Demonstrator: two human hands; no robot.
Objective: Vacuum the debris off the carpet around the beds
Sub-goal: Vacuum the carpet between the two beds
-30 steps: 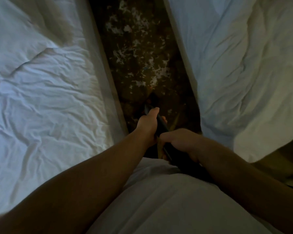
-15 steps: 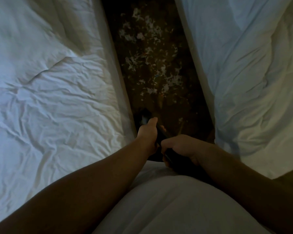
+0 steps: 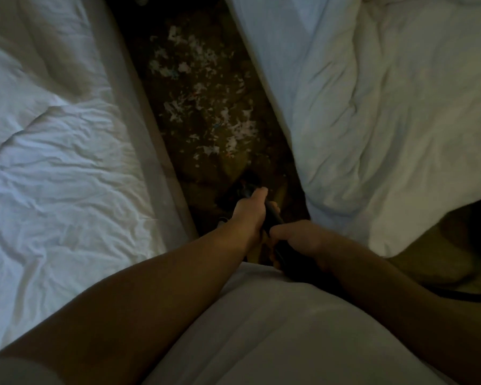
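Between the two white-sheeted beds (image 3: 67, 151), both hands, left (image 3: 249, 211) and right (image 3: 297, 240), grip the dark vacuum wand (image 3: 274, 218); pale paper scraps (image 3: 206, 112) litter the dark carpet (image 3: 206, 173) ahead, best cleared with slow, overlapping forward strokes

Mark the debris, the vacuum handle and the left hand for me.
debris (image 3: 206, 115): head view, middle of the scraps on the carpet.
vacuum handle (image 3: 272, 218): head view, dark shaft between the hands.
left hand (image 3: 247, 211): head view, back of the hand.
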